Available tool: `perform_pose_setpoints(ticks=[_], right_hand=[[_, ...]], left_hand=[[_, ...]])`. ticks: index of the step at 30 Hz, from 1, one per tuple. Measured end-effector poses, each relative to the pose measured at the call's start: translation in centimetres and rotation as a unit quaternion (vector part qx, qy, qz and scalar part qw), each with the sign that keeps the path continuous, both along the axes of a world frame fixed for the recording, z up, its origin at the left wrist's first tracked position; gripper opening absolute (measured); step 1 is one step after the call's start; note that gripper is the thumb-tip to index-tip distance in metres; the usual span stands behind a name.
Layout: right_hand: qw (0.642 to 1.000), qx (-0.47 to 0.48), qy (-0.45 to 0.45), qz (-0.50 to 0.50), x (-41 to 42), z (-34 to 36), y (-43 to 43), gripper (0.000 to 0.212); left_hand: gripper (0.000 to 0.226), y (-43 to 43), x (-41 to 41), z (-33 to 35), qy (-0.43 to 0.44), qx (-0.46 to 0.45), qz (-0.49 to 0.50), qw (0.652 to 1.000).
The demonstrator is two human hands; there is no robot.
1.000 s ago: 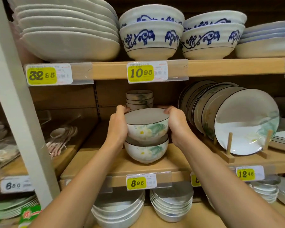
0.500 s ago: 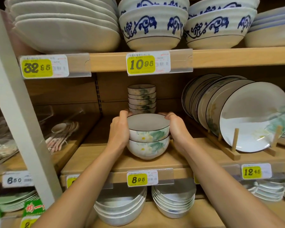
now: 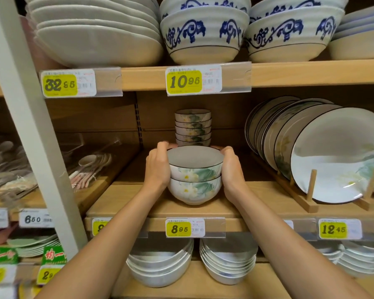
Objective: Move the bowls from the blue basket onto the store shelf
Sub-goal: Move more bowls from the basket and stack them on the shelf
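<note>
— What do the nested bowls (image 3: 194, 175) look like?

— There are two, one set inside the other. Each has a white glaze, a thin dark line at the rim, and pale flowers with a green leaf on the side. The inside is plain grey-white. They stand upright on the middle shelf (image 3: 257, 197) near its front edge, above the 8.95 price tag (image 3: 185, 228). Behind them is a taller stack of the same pattern (image 3: 193, 127).

— And the hands?

— The left hand (image 3: 157, 169) and the right hand (image 3: 232, 171) cup the pair from either side. The palms lie against both walls and the fingers curl round the far side of the upper rim (a close two-handed hold, nothing loose).

— Anything you can't make out?

— The fingertips are hidden behind the bowls, and the upper rim covers the foot of the rear stack. I cannot tell whether the lower bowl rests its full weight on the board or only touches it. The plates in the wooden rack (image 3: 333, 156) on the right run off the picture's edge.

— What has changed since a second ago?

— Then the upper bowl rode high, with a dark gap above the lower rim. Now it has sunk in and the rims are close together. The hands keep the same sides.
</note>
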State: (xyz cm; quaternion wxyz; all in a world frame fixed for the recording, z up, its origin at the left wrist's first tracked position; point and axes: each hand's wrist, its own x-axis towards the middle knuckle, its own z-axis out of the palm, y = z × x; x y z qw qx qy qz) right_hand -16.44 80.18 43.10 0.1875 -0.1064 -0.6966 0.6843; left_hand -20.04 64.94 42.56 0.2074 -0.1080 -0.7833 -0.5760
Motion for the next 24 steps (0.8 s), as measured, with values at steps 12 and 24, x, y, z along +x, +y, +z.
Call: perform_pose_setpoints(ticks=[12, 24], right_hand=[[0.995, 0.017, -0.021, 0.091, 0.1, 0.2, 1.0, 0.055], [0.935, 0.11, 0.33, 0.074, 8.2, 1.5, -1.1, 0.036]], left_hand=[[0.068, -0.5, 1.6, 1.6, -0.034, 0.013, -0.022, 0.999], [0.028, -8.0, 13.8, -1.5, 0.019, 0.201, 0.053, 0.978]])
